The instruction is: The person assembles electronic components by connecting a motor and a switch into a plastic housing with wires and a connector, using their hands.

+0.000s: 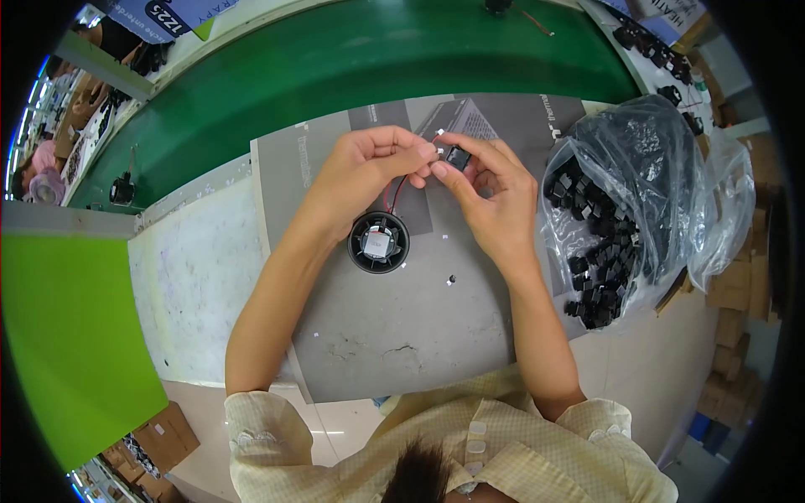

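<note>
Over a gray board (377, 312), my left hand (390, 159) pinches tight on thin wires (397, 194) from a round black housing (379, 241) while my right hand (496, 183) holds a small black block (458, 158), likely light and stiff, best taken by its sides; the wires seem easily strained.

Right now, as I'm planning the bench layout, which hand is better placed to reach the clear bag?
Probably the right hand: it is nearer the clear bag, though it holds a small black part; the left hand is farther left.
</note>
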### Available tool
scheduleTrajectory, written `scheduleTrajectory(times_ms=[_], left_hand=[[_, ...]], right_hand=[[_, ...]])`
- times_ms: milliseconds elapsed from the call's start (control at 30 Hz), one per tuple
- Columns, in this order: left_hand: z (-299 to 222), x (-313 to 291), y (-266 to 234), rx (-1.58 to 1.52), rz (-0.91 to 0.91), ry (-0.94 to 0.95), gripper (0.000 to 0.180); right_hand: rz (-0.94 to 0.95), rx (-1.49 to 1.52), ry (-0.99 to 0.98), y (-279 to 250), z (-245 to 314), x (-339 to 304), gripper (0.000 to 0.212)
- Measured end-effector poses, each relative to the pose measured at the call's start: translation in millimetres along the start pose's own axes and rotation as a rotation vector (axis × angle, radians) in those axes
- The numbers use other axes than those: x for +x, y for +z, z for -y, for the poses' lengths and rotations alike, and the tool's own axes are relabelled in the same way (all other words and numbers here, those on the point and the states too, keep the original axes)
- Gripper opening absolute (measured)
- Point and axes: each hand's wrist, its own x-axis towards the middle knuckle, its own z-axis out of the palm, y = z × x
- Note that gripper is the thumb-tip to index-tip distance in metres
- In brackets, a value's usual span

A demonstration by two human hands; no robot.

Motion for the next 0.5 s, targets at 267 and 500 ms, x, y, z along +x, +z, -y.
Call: scheduleTrajectory(times_ms=[267, 500], left_hand=[[1.2, 0.4, -0.1, -0.034, 0.03, 0.011, 0.017], [1.5, -2.4, 2.1, 0.026, 0.056, 0.067, 0.019]], right_hand=[[0.008, -0.057, -0.068, 1.2, 2.3, -1.8, 0.035], [0.011, 0.061, -0.07, 2.2, 1.1, -1.7, 0.04]])
